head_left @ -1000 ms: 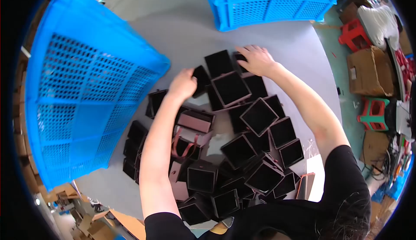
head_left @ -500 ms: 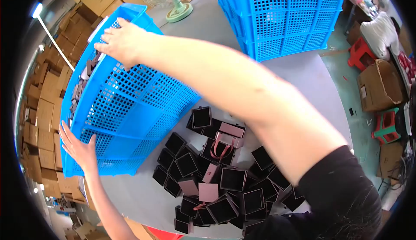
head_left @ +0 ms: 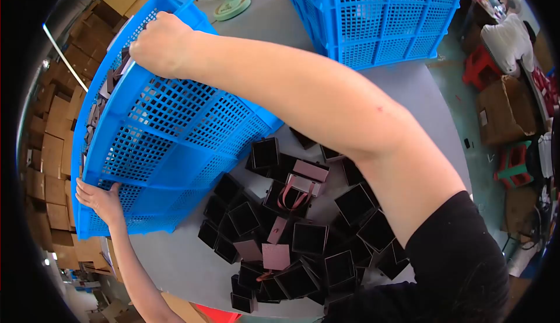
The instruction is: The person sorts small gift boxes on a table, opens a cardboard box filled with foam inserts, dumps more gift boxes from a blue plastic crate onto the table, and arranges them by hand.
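A large blue plastic crate (head_left: 169, 154) stands at the left of the grey table, with small boxes showing through its open top. My right hand (head_left: 162, 46) is closed over the crate's upper rim at the far end. Lower down, my left hand (head_left: 100, 201) grips the same rim near its front corner, fingers over the edge. Beside the crate lies a loose pile of black open boxes (head_left: 309, 238). Among them are a pink lid (head_left: 276, 256) and a box with a pink ribbon (head_left: 296, 191).
A second blue crate (head_left: 385, 22) stands at the back of the grey table (head_left: 408, 95). A green fan (head_left: 232, 5) is behind, between the crates. Cardboard boxes (head_left: 55, 148) are stacked at the left. On the right floor are a carton (head_left: 504, 113) and stools.
Both hands have left the black boxes and moved left onto the crate's rim. Over the last half second my right hand's fingers have closed round it. The view has shifted left.
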A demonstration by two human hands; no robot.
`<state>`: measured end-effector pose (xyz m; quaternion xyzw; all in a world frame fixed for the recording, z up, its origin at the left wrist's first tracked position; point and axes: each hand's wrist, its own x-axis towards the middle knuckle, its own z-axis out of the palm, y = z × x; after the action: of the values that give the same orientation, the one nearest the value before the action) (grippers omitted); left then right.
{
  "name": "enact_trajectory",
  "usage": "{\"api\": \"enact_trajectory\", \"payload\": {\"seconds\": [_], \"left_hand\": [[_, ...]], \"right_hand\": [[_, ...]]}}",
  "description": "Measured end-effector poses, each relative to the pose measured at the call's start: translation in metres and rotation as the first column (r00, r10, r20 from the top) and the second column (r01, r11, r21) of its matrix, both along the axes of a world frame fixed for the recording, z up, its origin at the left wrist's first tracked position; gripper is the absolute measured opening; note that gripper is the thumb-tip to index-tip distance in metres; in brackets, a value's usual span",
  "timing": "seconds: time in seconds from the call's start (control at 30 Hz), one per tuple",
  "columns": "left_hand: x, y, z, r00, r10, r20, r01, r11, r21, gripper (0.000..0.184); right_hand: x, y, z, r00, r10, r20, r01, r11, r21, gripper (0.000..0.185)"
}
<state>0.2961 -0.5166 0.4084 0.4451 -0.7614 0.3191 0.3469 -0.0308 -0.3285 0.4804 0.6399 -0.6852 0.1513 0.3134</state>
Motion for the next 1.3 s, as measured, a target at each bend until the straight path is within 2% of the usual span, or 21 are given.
{"api": "enact_trajectory", "payload": {"seconds": [0.23, 0.33, 0.47, 0.57, 0.7, 0.83, 0.87, 0.97, 1.0, 1.03, 1.07, 1.1, 1.13, 1.17, 1.2, 1.23, 1.3], "left_hand": [[-0.006, 0.012, 0.008, 0.997, -0.071, -0.014, 0.071, 0.997, -0.019, 0.111], [-0.008, 0.017, 0.011, 0.993, -0.112, -0.030, 0.110, 0.993, -0.040, 0.112], [-0.004, 0.012, 0.012, 0.967, -0.255, -0.023, 0.253, 0.965, -0.062, 0.113], [-0.006, 0.018, 0.013, 0.959, -0.278, -0.061, 0.275, 0.960, -0.052, 0.115], [-0.004, 0.010, 0.011, 0.944, -0.321, -0.073, 0.316, 0.946, -0.071, 0.116], [-0.005, -0.007, 0.005, 0.931, -0.359, -0.069, 0.354, 0.933, -0.072, 0.116], [-0.006, -0.008, 0.003, 0.931, -0.357, -0.079, 0.352, 0.934, -0.069, 0.116], [-0.005, -0.002, 0.005, 0.927, -0.365, -0.085, 0.360, 0.930, -0.071, 0.114], [-0.003, -0.001, 0.003, 0.924, -0.372, -0.083, 0.365, 0.927, -0.091, 0.113], [-0.003, -0.005, 0.000, 0.923, -0.376, -0.084, 0.367, 0.924, -0.105, 0.113], [-0.002, -0.009, -0.002, 0.914, -0.398, -0.077, 0.388, 0.914, -0.118, 0.112], [-0.001, -0.014, 0.000, 0.907, -0.415, -0.071, 0.404, 0.906, -0.129, 0.111], [0.001, -0.016, -0.003, 0.905, -0.422, -0.060, 0.411, 0.901, -0.136, 0.111], [-0.001, -0.016, -0.008, 0.899, -0.436, -0.042, 0.425, 0.892, -0.151, 0.110], [-0.002, -0.014, -0.007, 0.897, -0.442, -0.024, 0.432, 0.885, -0.174, 0.110], [0.002, -0.012, -0.003, 0.899, -0.437, -0.008, 0.426, 0.881, -0.204, 0.109], [0.001, -0.003, -0.005, 0.914, -0.404, -0.021, 0.390, 0.893, -0.225, 0.108]], "right_hand": [[0.005, 0.048, 0.015, 0.994, 0.011, -0.108, -0.005, 0.999, 0.050, 0.020], [0.018, 0.069, 0.024, 0.997, -0.041, -0.072, 0.046, 0.996, 0.076, 0.022], [0.027, 0.072, 0.024, 0.995, -0.079, -0.067, 0.083, 0.995, 0.055, 0.019], [0.032, 0.081, 0.025, 0.985, -0.122, -0.118, 0.119, 0.992, -0.033, 0.020], [0.049, 0.088, 0.030, 0.974, -0.199, -0.107, 0.201, 0.979, 0.015, 0.021], [0.050, 0.070, 0.023, 0.956, -0.265, -0.125, 0.266, 0.964, -0.010, 0.033], [0.053, 0.070, 0.023, 0.949, -0.294, -0.114, 0.298, 0.954, 0.026, 0.042], [0.058, 0.094, 0.013, 0.981, -0.173, -0.084, 0.157, 0.974, -0.164, 0.047], [0.059, 0.118, 0.004, 0.996, -0.041, -0.082, 0.007, 0.928, -0.373, 0.052], [0.057, 0.145, -0.007, 0.995, 0.000, -0.097, -0.046, 0.883, -0.468, 0.055], [0.038, 0.162, -0.028, 0.996, 0.070, 0.056, -0.028, 0.838, -0.545, 0.046], [0.021, 0.185, -0.068, 0.949, -0.234, 0.209, 0.305, 0.848, -0.434, 0.048], [-0.001, 0.204, -0.117, 0.786, -0.507, 0.353, 0.576, 0.808, -0.122, 0.053], [-0.011, 0.219, -0.163, 0.609, -0.704, 0.365, 0.682, 0.700, 0.212, 0.058], [-0.008, 0.229, -0.196, 0.456, -0.797, 0.397, 0.656, 0.602, 0.455, 0.061], [-0.005, 0.232, -0.234, 0.350, -0.855, 0.382, 0.639, 0.516, 0.570, 0.064], [0.004, 0.224, -0.293, 0.211, -0.897, 0.387, 0.571, 0.435, 0.696, 0.065]]}}
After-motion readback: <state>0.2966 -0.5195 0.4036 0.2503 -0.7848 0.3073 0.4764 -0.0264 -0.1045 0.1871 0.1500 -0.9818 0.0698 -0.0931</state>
